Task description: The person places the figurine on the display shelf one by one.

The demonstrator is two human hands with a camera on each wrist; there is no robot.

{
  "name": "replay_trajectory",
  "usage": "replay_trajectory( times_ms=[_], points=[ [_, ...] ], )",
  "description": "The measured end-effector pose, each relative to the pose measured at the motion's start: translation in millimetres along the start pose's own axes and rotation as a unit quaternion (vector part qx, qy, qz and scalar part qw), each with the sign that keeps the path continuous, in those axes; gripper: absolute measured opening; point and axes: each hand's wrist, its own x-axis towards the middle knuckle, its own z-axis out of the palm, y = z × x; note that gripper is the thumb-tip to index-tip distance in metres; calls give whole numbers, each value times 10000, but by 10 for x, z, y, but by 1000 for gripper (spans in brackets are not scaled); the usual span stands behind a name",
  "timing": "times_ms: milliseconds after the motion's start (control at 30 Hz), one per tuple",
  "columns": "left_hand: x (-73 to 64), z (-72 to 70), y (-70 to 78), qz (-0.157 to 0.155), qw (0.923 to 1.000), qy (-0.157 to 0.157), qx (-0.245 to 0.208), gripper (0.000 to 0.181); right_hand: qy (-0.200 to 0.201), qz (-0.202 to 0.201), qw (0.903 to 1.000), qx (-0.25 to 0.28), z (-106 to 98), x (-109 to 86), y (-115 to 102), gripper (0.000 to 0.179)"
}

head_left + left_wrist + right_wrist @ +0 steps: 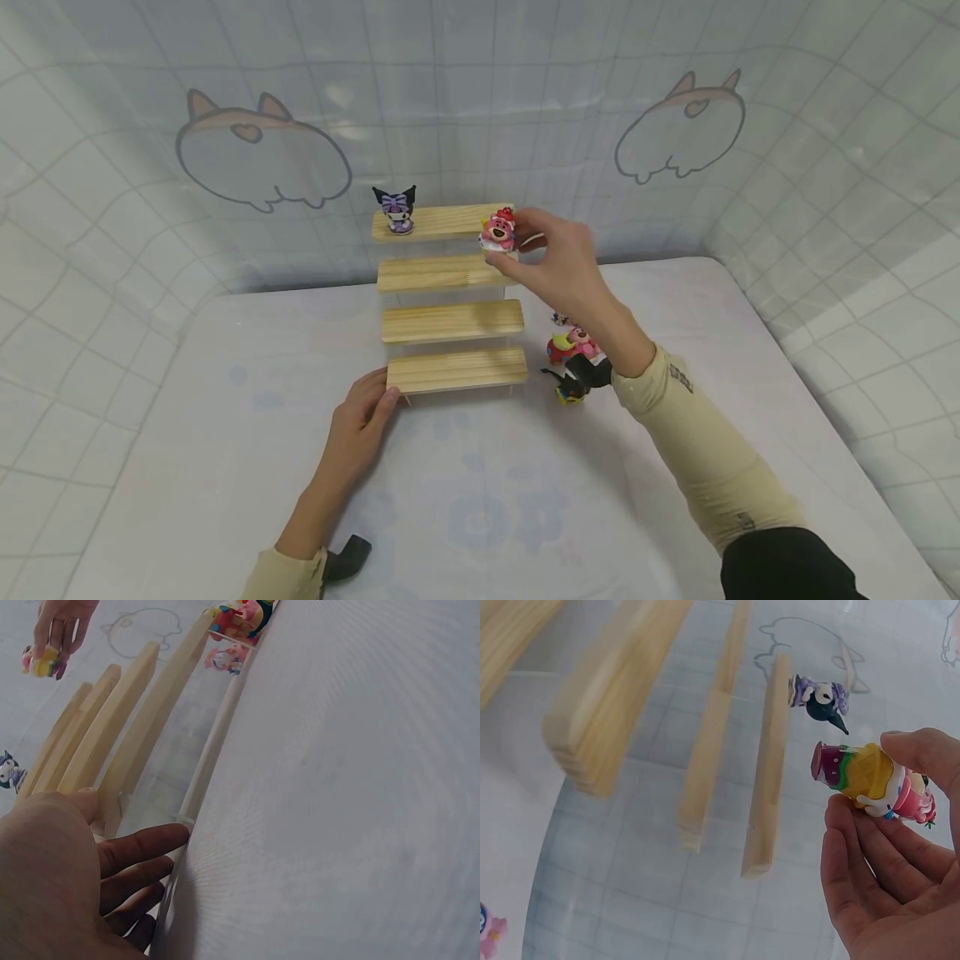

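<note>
My right hand pinches a pink bear figurine between thumb and fingers, by the right end of the top plank. In the right wrist view the figurine has a yellow waffle-cone body and a purple base, tilted sideways and apart from the planks. A tiered wooden display shelf stands on the covered table. At its front left corner is my left hand; the thumb touches the lowest plank's end, while the fairly straight fingers lie beside the clear side support. A black-and-purple figurine stands at the top plank's left end.
Several colourful figurines lie right of the shelf, partly hidden by my right forearm and its black wrist mount. Behind the shelf hangs a pale grid-patterned sheet with animal drawings. White cloth covers the tabletop.
</note>
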Motion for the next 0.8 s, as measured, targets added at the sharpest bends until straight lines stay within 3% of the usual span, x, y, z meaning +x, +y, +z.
replay_trajectory(
  times_ms=[400, 800],
  points=[
    [13, -5, -8, 58, 10000, 53, 17, 24, -236, 169, 9992, 287, 182, 291, -29, 38],
    [31, 1, -2, 90, 9999, 43, -37, 24, -224, 271, 9986, 401, 306, 549, -24, 33]
  ],
)
